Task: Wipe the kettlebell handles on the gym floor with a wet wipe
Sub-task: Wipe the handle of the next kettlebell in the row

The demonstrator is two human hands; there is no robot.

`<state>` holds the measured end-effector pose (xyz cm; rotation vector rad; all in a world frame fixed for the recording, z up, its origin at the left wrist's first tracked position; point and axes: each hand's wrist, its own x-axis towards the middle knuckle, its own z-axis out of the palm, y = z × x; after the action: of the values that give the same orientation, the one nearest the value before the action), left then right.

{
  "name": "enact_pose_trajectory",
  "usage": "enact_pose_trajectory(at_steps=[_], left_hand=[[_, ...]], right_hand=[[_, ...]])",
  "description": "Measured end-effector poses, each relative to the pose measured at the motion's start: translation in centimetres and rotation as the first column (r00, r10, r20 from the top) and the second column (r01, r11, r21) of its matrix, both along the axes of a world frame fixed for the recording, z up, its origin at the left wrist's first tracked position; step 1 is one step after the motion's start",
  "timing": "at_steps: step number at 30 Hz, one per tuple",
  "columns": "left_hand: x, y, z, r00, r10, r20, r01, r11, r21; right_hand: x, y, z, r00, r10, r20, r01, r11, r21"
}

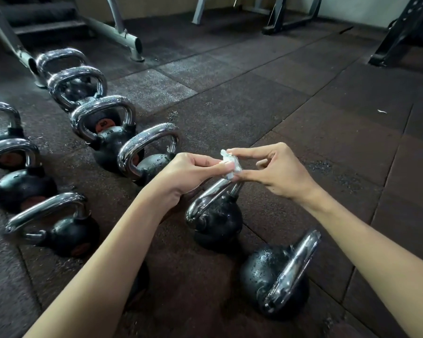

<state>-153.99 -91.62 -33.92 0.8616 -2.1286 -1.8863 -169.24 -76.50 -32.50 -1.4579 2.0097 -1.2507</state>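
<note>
both hands meet over the dark rubber floor (303, 106) and share a small crumpled white wipe (230, 164). the left hand (193, 173) pinches the wipe's near side between thumb and forefinger, so its grip is clenched on the wad. the right hand (277, 172) grasps the far side, forefinger on top and thumb beneath, with its other fingers loosely curled. the wipe sits right at the top of a chrome handle (203, 201); i cannot tell whether it touches the metal or hangs just above it. that handle belongs to the near kettlebell (217, 223), black and upright on the floor directly under the hands. just beside it, to the right and closer to the camera, stands a second kettlebell (269, 272), its handle seen nearly edge-on, with droplets beading its body and chrome. a row (147, 140) of four more kettlebells runs away to the back left, their handles speckled with droplets. a left group (66, 230) of three others sits well apart from the hands at the picture's left edge. behind the row rests a grey frame (112, 32), and a black rack (398, 32) stands at the far right. wet speckles mark the floor tiles near the row.
</note>
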Motion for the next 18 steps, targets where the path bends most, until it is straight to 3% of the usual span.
enact_pose_trajectory(at_steps=[7, 9, 12, 15, 18], left_hand=[[-1.8, 1.4, -0.2, 0.997, 0.016, 0.072, -0.017, 1.000, 0.020], [-2.5, 0.9, -0.2, 0.995, 0.032, 0.092, -0.015, 0.984, -0.176], [-4.3, 0.4, -0.1, 0.948, 0.065, 0.311, 0.145, 0.783, -0.605], [-5.5, 0.5, -1.0, 0.906, 0.044, 0.421, 0.287, 0.666, -0.688], [-5.4, -0.1, -2.0, 0.912, 0.008, 0.410, 0.318, 0.615, -0.721]], right_hand=[[0.5, 1.4, -3.5, 0.960, -0.276, 0.051, 0.279, 0.958, -0.066], [-0.4, 1.8, -4.3, 0.913, -0.398, 0.091, 0.404, 0.913, -0.054], [-2.1, 2.8, -5.2, 0.825, -0.561, 0.073, 0.560, 0.828, 0.039], [-2.9, 3.2, -6.0, 0.788, -0.614, 0.036, 0.604, 0.784, 0.142], [-3.0, 2.8, -6.9, 0.748, -0.662, 0.050, 0.641, 0.739, 0.206]])
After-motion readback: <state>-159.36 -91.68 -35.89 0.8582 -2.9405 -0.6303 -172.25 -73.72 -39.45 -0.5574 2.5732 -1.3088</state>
